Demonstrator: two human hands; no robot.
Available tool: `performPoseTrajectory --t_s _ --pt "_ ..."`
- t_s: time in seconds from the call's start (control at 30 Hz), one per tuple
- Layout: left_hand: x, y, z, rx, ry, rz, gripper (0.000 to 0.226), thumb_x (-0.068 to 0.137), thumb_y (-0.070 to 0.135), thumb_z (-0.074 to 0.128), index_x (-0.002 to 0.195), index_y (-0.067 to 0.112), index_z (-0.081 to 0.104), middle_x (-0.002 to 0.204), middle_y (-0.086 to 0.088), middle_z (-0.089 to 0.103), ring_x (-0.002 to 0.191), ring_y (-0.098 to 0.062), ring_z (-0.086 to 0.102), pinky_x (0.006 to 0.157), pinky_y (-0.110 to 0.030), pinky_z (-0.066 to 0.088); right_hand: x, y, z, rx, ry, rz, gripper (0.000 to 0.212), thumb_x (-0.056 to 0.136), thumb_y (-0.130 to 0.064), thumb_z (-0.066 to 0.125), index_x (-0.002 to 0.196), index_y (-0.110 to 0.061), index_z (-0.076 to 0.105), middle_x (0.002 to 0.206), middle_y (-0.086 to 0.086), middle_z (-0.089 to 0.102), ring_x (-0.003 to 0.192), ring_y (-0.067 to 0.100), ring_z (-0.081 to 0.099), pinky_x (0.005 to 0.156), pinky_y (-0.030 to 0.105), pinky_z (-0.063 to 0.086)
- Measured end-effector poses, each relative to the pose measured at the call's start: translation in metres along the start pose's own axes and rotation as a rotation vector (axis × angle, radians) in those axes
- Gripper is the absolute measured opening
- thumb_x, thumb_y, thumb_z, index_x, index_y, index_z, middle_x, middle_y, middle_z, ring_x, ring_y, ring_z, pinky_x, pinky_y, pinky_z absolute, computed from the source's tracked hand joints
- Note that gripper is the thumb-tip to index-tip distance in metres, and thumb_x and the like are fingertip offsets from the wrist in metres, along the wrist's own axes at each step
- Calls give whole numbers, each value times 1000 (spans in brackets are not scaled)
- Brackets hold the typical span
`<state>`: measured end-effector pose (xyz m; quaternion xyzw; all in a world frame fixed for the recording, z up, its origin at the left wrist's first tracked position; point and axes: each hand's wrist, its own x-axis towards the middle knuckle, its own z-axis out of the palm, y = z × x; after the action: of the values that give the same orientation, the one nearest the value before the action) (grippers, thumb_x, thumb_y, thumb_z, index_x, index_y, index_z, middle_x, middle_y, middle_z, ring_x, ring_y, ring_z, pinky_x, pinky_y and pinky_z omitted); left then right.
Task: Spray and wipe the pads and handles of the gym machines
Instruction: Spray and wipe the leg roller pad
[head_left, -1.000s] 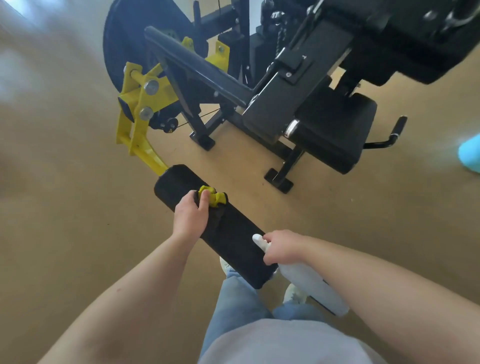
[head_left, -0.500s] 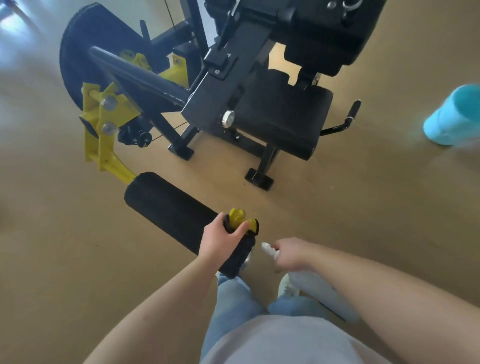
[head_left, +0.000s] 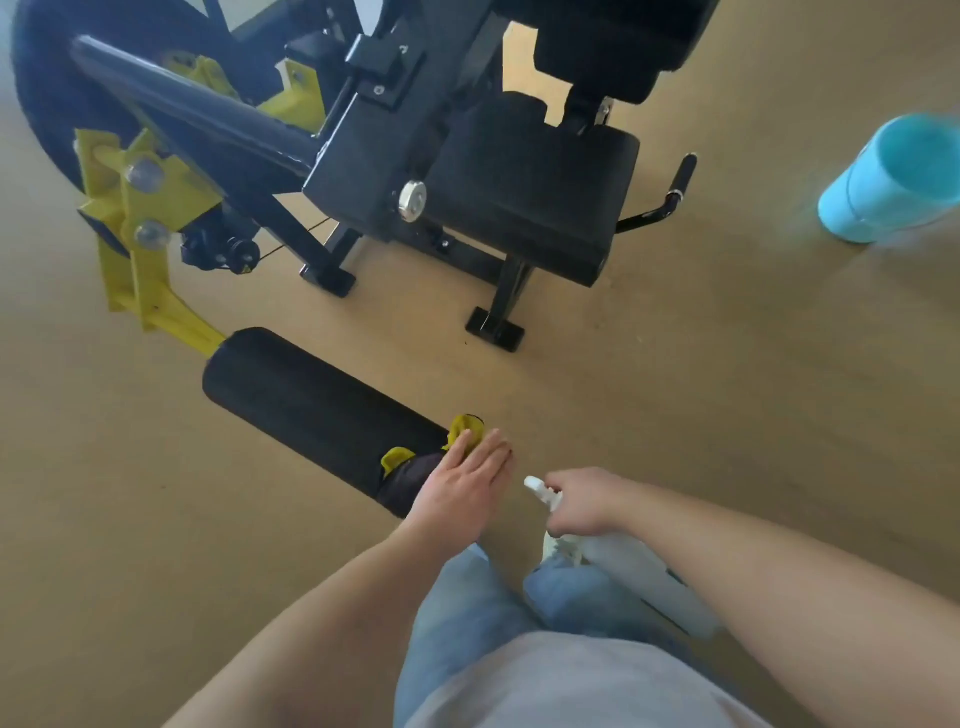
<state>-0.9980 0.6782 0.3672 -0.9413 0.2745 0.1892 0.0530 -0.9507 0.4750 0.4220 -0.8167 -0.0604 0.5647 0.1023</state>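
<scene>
The left hand (head_left: 465, 480), fingers flat, presses the cloth (head_left: 465, 428) on the roller pad's (head_left: 317, 405) end; the right hand (head_left: 584, 501) grips the spray bottle (head_left: 639, 571); seat (head_left: 535, 182) and handle (head_left: 680, 179) likely remain.

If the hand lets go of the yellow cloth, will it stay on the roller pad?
The yellow cloth looks crumpled and floppy, so it would likely drape. The roller pad is round, and the cloth sits at its end under the left hand, so it may slide off.

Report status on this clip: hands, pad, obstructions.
Left hand flat, pressing cloth on roller pad end. Right hand gripping spray bottle. Nothing blocking.
</scene>
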Motion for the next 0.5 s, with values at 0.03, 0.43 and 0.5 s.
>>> performPoseTrajectory --t_s 0.03,0.43,0.5 --pt "0 -1 0 -26 -60 -36 59 100 31 34 155 11 41 157 -7 45 151 -29 33 126 -52 14 2 -4 1 8 5 -5 25 86 -31 68 107 -23 57 95 -4 58 85 19 55 60 29 39" --pt "-11 -24 15 -166 40 -107 40 94 49 44 108 26 73 136 -7 61 121 -30 57 96 -46 33 27 -70 -17 134 16 -30 14 86 -24 66 95 -24 55 85 -5 56 71 14 51 58 29 37" --pt "-13 -32 17 -180 65 -112 38 93 52 46 108 27 72 132 -4 62 116 -27 55 91 -44 35 32 -81 -22 157 22 -16 19 84 -24 67 101 -20 59 87 -3 58 74 16 53 60 30 38"
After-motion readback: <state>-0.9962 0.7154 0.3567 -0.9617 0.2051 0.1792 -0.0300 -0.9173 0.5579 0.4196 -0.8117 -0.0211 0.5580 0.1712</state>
